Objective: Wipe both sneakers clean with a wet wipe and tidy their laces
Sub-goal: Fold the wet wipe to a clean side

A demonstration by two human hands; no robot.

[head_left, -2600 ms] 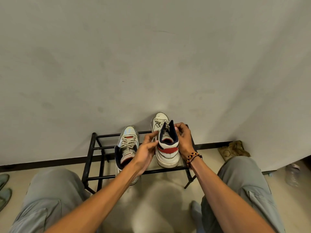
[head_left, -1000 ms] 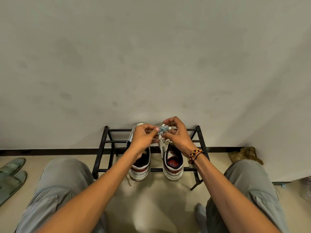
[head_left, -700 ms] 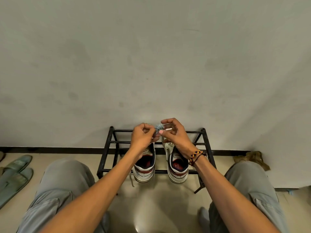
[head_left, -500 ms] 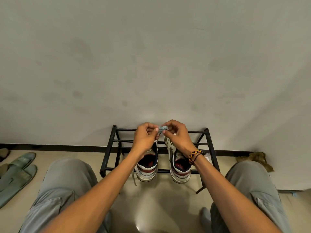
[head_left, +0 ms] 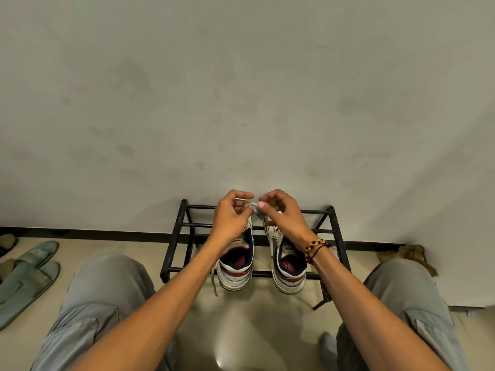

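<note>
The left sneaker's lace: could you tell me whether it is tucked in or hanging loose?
Hanging loose: a lace end dangles from the left sneaker below the rack's front bar.

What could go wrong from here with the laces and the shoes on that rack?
1. The lace bundle is only pinched between the left hand and right hand; it may slip.
2. The left sneaker trails a loose lace off the shoe rack; it could snag.
</note>
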